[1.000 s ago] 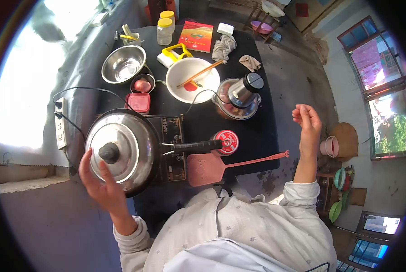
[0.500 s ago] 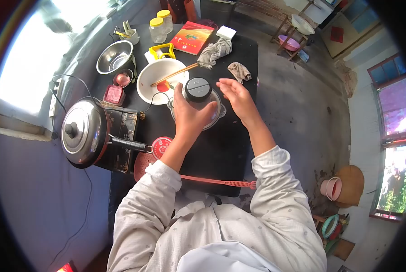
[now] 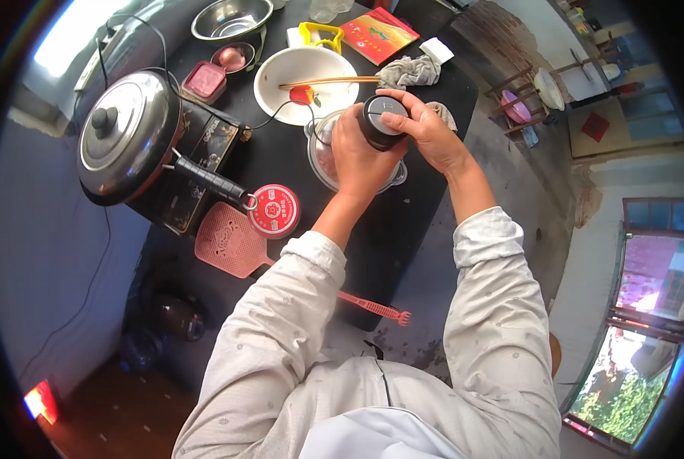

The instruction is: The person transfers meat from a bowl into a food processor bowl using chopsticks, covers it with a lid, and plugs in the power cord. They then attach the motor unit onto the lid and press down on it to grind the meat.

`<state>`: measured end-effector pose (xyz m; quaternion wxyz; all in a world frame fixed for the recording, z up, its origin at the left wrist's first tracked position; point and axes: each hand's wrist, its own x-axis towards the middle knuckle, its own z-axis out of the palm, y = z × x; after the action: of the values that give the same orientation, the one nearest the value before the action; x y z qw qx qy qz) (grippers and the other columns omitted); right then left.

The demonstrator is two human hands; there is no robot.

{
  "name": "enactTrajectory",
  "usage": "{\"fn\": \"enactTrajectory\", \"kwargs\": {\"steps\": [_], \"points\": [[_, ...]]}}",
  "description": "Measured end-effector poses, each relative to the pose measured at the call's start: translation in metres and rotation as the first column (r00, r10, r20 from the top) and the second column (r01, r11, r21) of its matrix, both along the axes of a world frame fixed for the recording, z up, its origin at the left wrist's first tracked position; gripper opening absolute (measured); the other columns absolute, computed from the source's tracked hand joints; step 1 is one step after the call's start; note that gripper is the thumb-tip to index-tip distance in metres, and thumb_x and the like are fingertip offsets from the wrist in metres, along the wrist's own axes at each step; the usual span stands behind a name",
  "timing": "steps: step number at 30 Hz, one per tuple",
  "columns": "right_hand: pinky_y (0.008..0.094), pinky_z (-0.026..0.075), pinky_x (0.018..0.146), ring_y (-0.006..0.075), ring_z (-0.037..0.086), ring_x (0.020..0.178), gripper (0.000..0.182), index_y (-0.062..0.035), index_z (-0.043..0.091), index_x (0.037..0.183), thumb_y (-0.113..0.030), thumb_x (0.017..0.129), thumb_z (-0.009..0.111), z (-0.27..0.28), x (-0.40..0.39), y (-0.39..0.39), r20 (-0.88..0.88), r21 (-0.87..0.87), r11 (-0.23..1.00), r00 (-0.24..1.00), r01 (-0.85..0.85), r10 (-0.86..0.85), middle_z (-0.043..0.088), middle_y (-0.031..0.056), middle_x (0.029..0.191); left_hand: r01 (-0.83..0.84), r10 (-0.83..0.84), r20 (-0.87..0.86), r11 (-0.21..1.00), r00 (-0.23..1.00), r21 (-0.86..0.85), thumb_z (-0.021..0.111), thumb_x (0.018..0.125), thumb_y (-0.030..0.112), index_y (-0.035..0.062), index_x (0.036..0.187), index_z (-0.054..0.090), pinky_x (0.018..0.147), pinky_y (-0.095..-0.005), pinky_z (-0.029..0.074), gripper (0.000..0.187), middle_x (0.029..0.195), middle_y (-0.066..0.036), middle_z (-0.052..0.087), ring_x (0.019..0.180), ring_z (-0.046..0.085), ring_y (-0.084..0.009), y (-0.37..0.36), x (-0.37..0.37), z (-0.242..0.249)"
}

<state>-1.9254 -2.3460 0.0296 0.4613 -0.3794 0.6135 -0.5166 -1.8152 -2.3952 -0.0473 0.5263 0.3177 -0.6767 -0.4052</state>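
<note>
An electric chopper stands on the black table, its dark motor head (image 3: 380, 116) on a glass bowl (image 3: 320, 157) that holds reddish food. My left hand (image 3: 357, 149) is wrapped around the near side of the motor head. Over its far side and top curls my right hand (image 3: 427, 131). Both hands grip it together. A black cord (image 3: 277, 115) runs from the chopper toward the cooker.
A lidded steel pan (image 3: 120, 134) sits on an induction cooker (image 3: 196, 153) at left, its handle (image 3: 208, 177) pointing at a red tin (image 3: 274, 210). A pink fly swatter (image 3: 231, 246) lies near the front edge. Behind are a white bowl with chopsticks (image 3: 300, 73), cloths (image 3: 411, 70), a steel bowl (image 3: 231, 17), a red booklet (image 3: 378, 34).
My left hand left the pan lid and my right hand came down from the air. Both closed on the chopper's motor head. The view swung right and downward.
</note>
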Motion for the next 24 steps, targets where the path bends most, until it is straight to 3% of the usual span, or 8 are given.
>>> {"fn": "enactTrajectory", "kwargs": {"steps": [5,10,12,16,19,24], "points": [[0.0265,0.045,0.097,0.0140,0.057,0.110,0.048,-0.0013,0.048,0.131,-0.019,0.091,0.067,-0.013,-0.007,-0.002,0.154,-0.057,0.997,0.986,-0.050,0.059,0.060,0.0082,0.119,0.036,-0.036,-0.002,0.999,0.999,0.030,0.088,0.056,0.022,0.0019,0.116,0.049,0.085,-0.0451,0.047,0.074,0.103,-0.018,0.060,0.097,0.059,-0.0365,-0.001,0.001,0.002],[0.0292,0.050,0.093,0.0163,0.060,0.107,0.044,0.0006,0.048,0.128,-0.017,0.091,0.065,-0.027,-0.006,-0.003,0.141,-0.223,0.974,0.986,-0.050,0.083,0.060,0.0117,0.117,0.029,-0.031,0.031,0.998,0.999,0.049,0.088,0.057,0.026,0.0007,0.120,0.048,0.085,-0.0427,0.051,0.078,0.106,-0.020,0.062,0.098,0.063,-0.0355,0.000,0.002,-0.006],[0.0270,0.045,0.099,0.0139,0.058,0.111,0.049,0.0006,0.043,0.132,-0.019,0.093,0.065,-0.031,-0.009,-0.003,0.142,-0.196,0.978,0.984,-0.075,0.104,0.059,0.0103,0.119,0.048,-0.051,0.035,0.996,0.998,0.079,0.088,0.056,0.025,0.0004,0.124,0.048,0.085,-0.0393,0.053,0.082,0.109,-0.019,0.063,0.098,0.066,-0.0301,0.003,0.001,-0.008],[0.0298,0.053,0.088,0.0165,0.060,0.106,0.053,-0.0002,0.039,0.134,-0.017,0.091,0.066,-0.034,-0.008,-0.003,0.184,-0.211,0.974,0.976,-0.077,0.117,0.057,0.0127,0.119,0.118,-0.117,-0.015,0.979,0.993,0.165,0.087,0.062,0.019,0.0018,0.125,0.047,0.089,-0.0351,0.053,0.077,0.114,-0.014,0.063,0.103,0.064,-0.0225,0.006,0.002,-0.006],[0.0329,0.051,0.092,0.0200,0.060,0.107,0.043,-0.0002,0.048,0.126,-0.016,0.090,0.065,-0.033,-0.006,-0.003,0.196,-0.213,0.977,0.978,-0.033,0.075,0.059,0.0148,0.118,0.141,-0.140,-0.020,0.983,0.990,0.115,0.087,0.069,0.013,0.0024,0.126,0.046,0.088,-0.0329,0.054,0.071,0.115,-0.011,0.062,0.103,0.062,-0.0172,0.006,0.002,-0.006],[0.0279,0.051,0.090,0.0156,0.061,0.104,0.048,0.0005,0.042,0.131,-0.014,0.091,0.065,-0.033,-0.005,-0.003,0.205,-0.187,0.981,0.975,-0.045,0.084,0.058,0.0115,0.117,0.129,-0.120,-0.053,0.971,0.991,0.199,0.088,0.060,0.020,0.0046,0.124,0.049,0.089,-0.0350,0.052,0.076,0.113,-0.013,0.063,0.104,0.064,-0.0229,0.006,0.002,-0.006]]}}
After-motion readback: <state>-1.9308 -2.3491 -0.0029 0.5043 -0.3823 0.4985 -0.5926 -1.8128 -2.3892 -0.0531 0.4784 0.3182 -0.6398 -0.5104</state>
